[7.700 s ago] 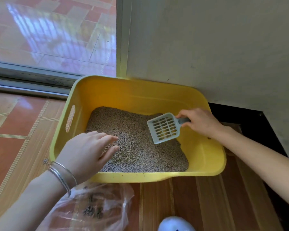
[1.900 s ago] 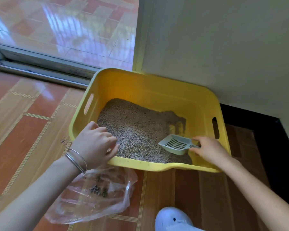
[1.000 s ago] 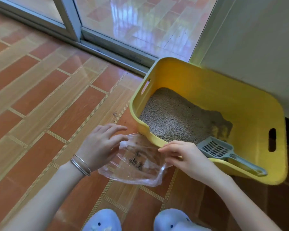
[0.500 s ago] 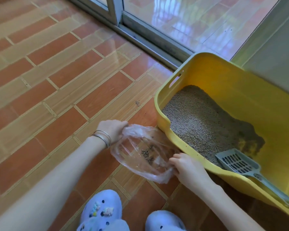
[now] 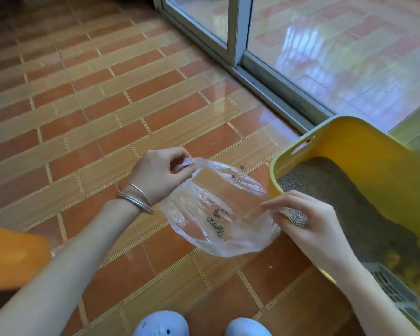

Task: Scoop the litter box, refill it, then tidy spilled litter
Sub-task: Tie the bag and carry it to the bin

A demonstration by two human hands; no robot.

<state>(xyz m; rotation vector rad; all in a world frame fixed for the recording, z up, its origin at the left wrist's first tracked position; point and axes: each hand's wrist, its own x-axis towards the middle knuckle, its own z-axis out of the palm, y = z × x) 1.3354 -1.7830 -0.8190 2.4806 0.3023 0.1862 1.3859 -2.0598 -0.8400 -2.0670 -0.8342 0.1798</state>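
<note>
A clear plastic bag (image 5: 218, 209) hangs stretched between both hands just above the tiled floor (image 5: 95, 112): the left hand (image 5: 159, 174) pinches its rim at 10 o'clock, and the right hand (image 5: 301, 219) pinches the rim at 3 o'clock with a little pile of grey pellets (image 5: 297, 216) lying in its cupped fingers. Dark clumps (image 5: 215, 220) sit in the bag's bottom. The yellow litter box (image 5: 359, 146), at 3 o'clock beside the bag, holds grey litter (image 5: 344, 195), with the slotted scoop (image 5: 390, 287) lying in its near corner at 5 o'clock.
</note>
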